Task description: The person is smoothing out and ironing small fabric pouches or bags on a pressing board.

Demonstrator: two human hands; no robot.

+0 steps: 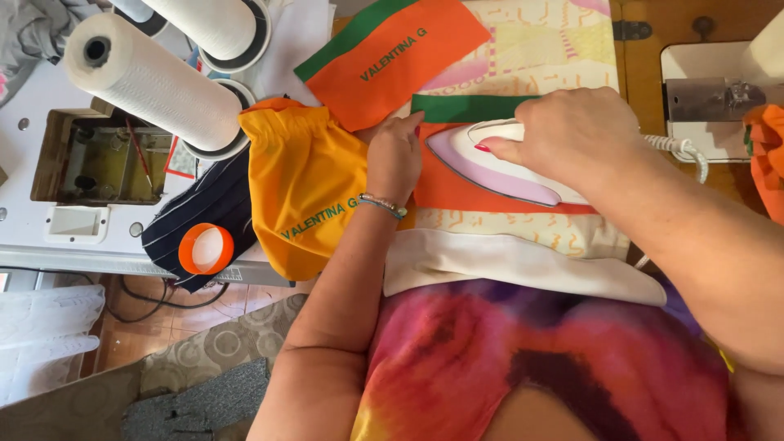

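Right hand (572,131) hides the iron's (498,167) handle.

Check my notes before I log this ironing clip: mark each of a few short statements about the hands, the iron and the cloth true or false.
1. The right hand grips the iron from above. True.
2. The left hand lifts the yellow gathered cloth off the table. False: it presses on the orange and green piece beside the iron's tip.
3. The iron stands upright on its heel. False: it lies flat on the orange and green piece.
4. A second orange and green piece lies above the hands, untouched. True.
5. The white thread cones lie left of the yellow gathered cloth. True.
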